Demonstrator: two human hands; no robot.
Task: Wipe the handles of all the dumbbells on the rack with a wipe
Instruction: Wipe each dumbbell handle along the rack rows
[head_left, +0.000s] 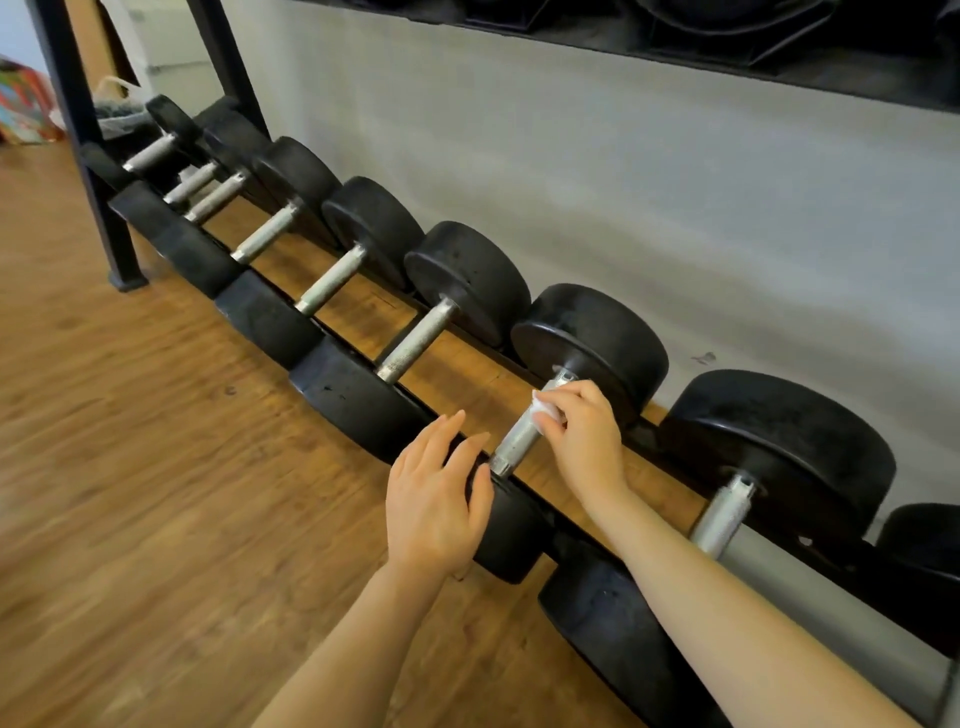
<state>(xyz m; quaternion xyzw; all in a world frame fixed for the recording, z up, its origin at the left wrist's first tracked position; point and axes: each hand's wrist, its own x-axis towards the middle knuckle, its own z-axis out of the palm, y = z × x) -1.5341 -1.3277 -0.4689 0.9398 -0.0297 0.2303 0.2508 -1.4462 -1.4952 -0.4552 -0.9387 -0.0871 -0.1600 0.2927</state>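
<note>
Dumbbells with black round rubber heads and knurled silver steel handles lie in a row along the low black metal rack (171, 244), each spanning its front and back rails, the heads growing larger toward the rack's right end. The right hand (584, 441) pinches a small crumpled white wipe (545, 408) between thumb and fingertips, a narrow grip closed on the wipe, and presses it against the far part of the knurled silver handle (519, 439) of the dumbbell directly below, near its back head (597, 348). The left hand (434, 512) lies flat with straight fingers on that dumbbell's front head (511, 535) at the rack's front rail, holding nothing. These weights look heavy and rigid, so I judge they are best left seated and steadied by a head while only the bar is rubbed. The wipe is soft, thin and light; the rough knurling will likely drag at it and could shred it, so wrapping it around the bar and sliding along its length seems wiser than scrubbing. The neighbouring steel handle (724, 512) toward the right end stands bare.
</note>
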